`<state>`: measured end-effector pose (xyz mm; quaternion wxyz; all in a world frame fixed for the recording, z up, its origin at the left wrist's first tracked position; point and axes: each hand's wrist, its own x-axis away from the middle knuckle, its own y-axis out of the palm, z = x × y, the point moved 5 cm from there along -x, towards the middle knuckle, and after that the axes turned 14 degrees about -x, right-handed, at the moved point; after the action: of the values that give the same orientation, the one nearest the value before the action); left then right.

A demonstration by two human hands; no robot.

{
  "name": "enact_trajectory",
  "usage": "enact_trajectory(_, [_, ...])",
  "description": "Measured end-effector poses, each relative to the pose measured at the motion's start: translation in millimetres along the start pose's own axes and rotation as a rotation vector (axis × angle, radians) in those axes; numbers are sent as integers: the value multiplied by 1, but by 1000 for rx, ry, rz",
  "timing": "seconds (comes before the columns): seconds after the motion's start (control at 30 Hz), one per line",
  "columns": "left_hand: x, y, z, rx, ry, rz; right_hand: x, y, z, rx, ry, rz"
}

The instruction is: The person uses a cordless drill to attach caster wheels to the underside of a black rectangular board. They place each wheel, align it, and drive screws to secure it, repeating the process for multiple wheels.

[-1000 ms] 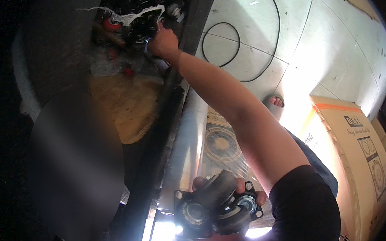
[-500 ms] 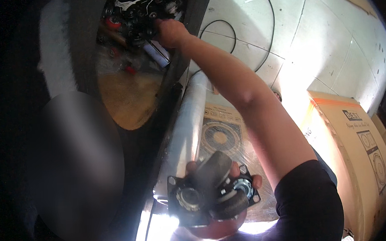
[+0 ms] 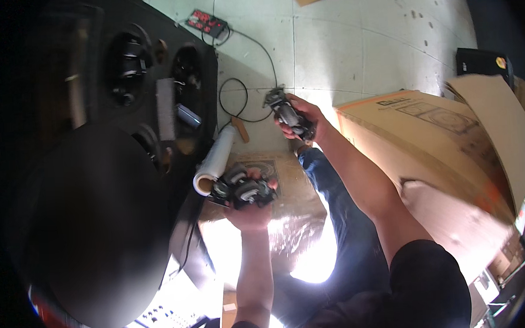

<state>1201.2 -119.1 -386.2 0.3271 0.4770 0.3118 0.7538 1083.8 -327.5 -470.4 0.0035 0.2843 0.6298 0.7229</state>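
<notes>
My left hand [image 3: 252, 215] is closed around caster wheels [image 3: 243, 189] with black mounting plates and grey wheels. It hangs low in front of me, beside the end of a roll of clear wrap [image 3: 218, 154]. Farther out and to the right, my right hand [image 3: 311, 115] grips another caster [image 3: 289, 116], its square plate pointing away from me; whether it holds more than one is unclear. On the left stands a large black cabinet [image 3: 207, 104] with several round openings. Dark parts, blurred here, show inside one opening [image 3: 185, 67].
A power strip [image 3: 206, 22] with a black cable lies on the tiled floor [image 3: 328, 53]. Large cardboard boxes [image 3: 403, 127] fill the right side. Below my hands is a wrapped carton [image 3: 293, 192]. A dark rounded shape [image 3: 100, 232] blocks the lower left.
My right hand has come out of the cabinet opening and moved right, over the floor, with a caster in it. My left hand still holds its casters. The whole view has shifted.
</notes>
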Motion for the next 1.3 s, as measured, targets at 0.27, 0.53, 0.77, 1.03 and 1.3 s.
enact_trajectory(0.27, [202, 49, 36, -146, -236, -199, 268, 194, 96, 393, -310, 445])
enact_trajectory(0.53, [368, 59, 144, -445, -322, -52, 574, 227, 181, 966, -303, 360])
enact_trajectory(0.77, [421, 43, 146, -433, -321, -63, 757, 116, 225, 1572, -259, 830])
enact_trajectory(1.03, [397, 199, 18, -552, -392, -448, 748, 112, 206, 1431, -449, 842])
enact_trajectory(1.3, [418, 319, -96, -724, -278, -344, 852, 254, 104, 1113, -724, 556])
